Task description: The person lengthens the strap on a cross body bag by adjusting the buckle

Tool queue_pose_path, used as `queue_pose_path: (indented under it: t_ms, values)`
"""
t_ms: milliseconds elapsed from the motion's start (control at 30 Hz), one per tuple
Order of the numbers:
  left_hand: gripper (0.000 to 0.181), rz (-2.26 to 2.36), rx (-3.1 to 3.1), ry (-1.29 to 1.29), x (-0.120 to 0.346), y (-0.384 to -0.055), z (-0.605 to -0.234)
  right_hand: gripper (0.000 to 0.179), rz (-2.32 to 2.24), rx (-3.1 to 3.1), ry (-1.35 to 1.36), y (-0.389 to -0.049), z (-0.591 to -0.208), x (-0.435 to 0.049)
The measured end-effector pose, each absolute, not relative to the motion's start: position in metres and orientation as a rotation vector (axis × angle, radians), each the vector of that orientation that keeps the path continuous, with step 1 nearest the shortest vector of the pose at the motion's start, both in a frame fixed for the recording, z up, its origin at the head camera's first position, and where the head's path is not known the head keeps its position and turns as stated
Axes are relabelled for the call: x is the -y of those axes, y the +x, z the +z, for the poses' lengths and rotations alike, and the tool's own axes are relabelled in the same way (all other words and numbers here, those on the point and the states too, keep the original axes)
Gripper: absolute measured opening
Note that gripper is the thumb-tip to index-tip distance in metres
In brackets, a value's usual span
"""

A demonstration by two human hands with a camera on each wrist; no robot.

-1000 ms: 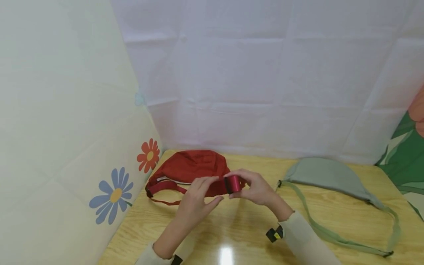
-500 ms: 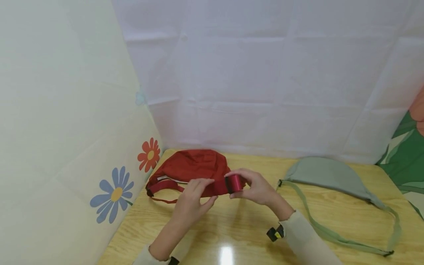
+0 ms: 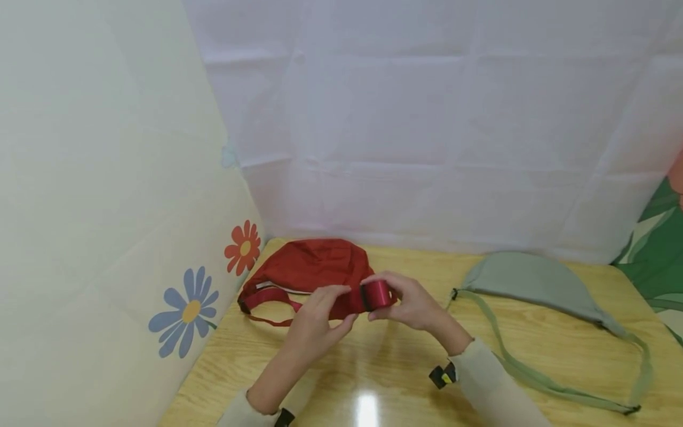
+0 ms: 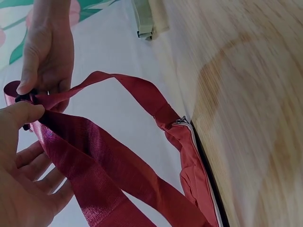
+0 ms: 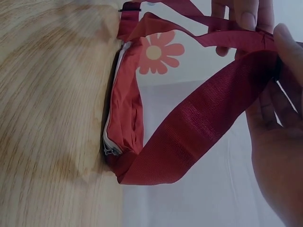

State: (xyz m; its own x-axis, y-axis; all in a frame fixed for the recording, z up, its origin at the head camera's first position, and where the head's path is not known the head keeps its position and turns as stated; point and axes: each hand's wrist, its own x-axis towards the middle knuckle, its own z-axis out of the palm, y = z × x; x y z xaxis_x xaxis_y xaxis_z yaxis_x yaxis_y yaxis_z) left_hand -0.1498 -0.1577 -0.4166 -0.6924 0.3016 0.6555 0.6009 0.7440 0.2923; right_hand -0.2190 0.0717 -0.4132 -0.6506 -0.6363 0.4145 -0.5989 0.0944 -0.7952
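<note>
A red waist bag (image 3: pixel 315 261) lies at the table's far left, its zip opening facing the front. Its wide red strap (image 4: pixel 94 165) is lifted off the table, running through a black slider buckle (image 3: pixel 365 298). The right hand (image 3: pixel 408 302) grips a folded loop of strap at the buckle, thumb below and fingers above. Just left of it, the left hand (image 3: pixel 315 320) pinches the strap; in the right wrist view its thumb presses on the webbing. A second stretch of strap (image 5: pixel 199 123) hangs from the right hand down to the bag.
A grey-green waist bag (image 3: pixel 528 284) lies at the back right, its strap (image 3: pixel 555 388) looping towards the front. White cloth (image 3: pixel 373 148) hangs behind the wooden table (image 3: pixel 405 379), with a flower-printed sheet (image 3: pixel 107 207) at the left.
The left hand slid a little left along the strap, then came back right towards the buckle. The right hand keeps its grip in nearly the same place. Both bags stay put.
</note>
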Motion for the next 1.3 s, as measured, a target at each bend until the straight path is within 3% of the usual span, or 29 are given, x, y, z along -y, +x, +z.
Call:
queue_pose_path:
  t_ms: [733,1300]
  values:
    - [0.044,-0.780,2.412,-0.728,0.1578,-0.1509,-0.4123,0.054,-1.643,-2.198,-1.335,-0.2217,-0.4112,-0.0743]
    - [0.050,-0.863,2.351,-0.788,0.1561,-0.1535,-0.4131,0.047,-1.641,-2.235,-1.386,-0.2227,-0.4123,-0.0774]
